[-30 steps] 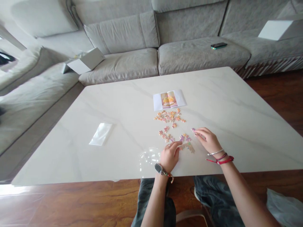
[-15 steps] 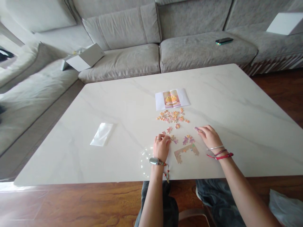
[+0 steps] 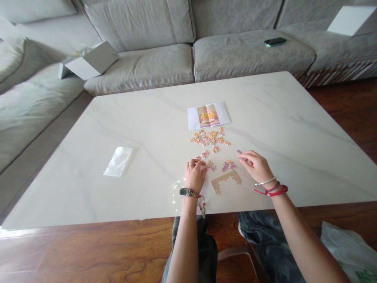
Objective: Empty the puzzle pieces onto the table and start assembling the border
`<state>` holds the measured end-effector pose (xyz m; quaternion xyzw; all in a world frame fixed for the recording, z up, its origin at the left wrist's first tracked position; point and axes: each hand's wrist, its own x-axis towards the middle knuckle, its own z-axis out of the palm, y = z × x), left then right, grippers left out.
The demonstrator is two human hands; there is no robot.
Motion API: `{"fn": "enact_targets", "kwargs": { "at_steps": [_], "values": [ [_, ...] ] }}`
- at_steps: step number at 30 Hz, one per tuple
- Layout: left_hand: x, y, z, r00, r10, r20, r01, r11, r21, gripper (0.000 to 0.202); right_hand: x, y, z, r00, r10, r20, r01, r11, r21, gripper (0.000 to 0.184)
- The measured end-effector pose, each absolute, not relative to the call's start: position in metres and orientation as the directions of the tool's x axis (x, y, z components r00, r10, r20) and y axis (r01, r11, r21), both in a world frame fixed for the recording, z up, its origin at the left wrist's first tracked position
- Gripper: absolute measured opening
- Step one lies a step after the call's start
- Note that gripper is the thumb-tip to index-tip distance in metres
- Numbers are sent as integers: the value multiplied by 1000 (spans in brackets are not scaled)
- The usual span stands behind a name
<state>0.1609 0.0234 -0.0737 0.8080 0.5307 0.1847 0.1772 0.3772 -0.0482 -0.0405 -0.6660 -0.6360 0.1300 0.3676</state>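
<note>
My left hand [image 3: 194, 173] rests on the white marble table [image 3: 147, 118], its fingers curled over a few loose puzzle pieces [image 3: 209, 165]. My right hand [image 3: 255, 165] pinches a small purple puzzle piece [image 3: 238, 151] between its fingertips. Between the hands lies a joined strip of puzzle border [image 3: 226, 181], with a small purple cluster [image 3: 229, 165] just above it. Farther out is a heap of several loose pieces [image 3: 209, 138] and the reference picture sheet [image 3: 208, 115].
A clear plastic bag [image 3: 119, 161] lies on the table's left part. A grey sofa wraps the far and left sides, holding a white box [image 3: 88, 62], a phone [image 3: 275, 41] and another white box [image 3: 349, 19]. A plastic bag [image 3: 347, 247] sits on the wooden floor at the right.
My left hand has left the joined border strip and moved up and left onto the loose pieces. The right hand keeps the purple piece. The camera has tilted slightly.
</note>
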Motion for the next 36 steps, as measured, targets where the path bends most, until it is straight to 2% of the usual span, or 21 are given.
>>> {"fn": "enact_targets", "kwargs": {
  "at_steps": [3, 6, 10, 13, 16, 20, 23, 26, 28, 31, 36],
  "values": [
    [160, 24, -73, 382, 914, 138, 773, -398, 493, 10, 377, -50, -40, 211, 944, 254, 691, 39, -722, 15],
    [159, 23, -69, 383, 915, 128, 751, -390, 533, 7, 363, -49, -41, 159, 972, 172, 601, 43, -798, 16],
    [165, 14, -51, 387, 920, 58, 659, -320, 681, 5, 346, -51, -42, 58, 996, 61, 500, 24, -866, 22],
    [181, -1, -38, 503, 864, -17, 512, -282, 811, 9, 346, -56, -41, 6, 999, -45, 330, -45, -943, 33],
    [200, -19, -34, 600, 795, -86, 476, -269, 837, 10, 358, -67, -42, -52, 983, -175, 204, -161, -966, 28],
    [210, -37, -43, 563, 821, -100, 610, -330, 721, 10, 378, -84, -51, 45, 954, -297, 188, -300, -935, 21],
    [209, -47, -52, 525, 851, 3, 694, -431, 577, 17, 383, -94, -60, 119, 946, -301, 174, -319, -932, 18],
    [210, -57, -58, 581, 808, 97, 675, -545, 497, 22, 376, -100, -65, 143, 937, -318, 241, -345, -907, 15],
    [213, -62, -61, 613, 781, 116, 659, -587, 470, 24, 369, -102, -66, 187, 941, -281, 344, -331, -879, 12],
    [216, -68, -63, 633, 765, 116, 653, -609, 451, 26, 362, -103, -64, 268, 952, -147, 494, -267, -828, 5],
    [217, -73, -60, 622, 780, 74, 690, -590, 420, 28, 357, -103, -61, 341, 940, -13, 614, -233, -754, 5]
  ]
}}
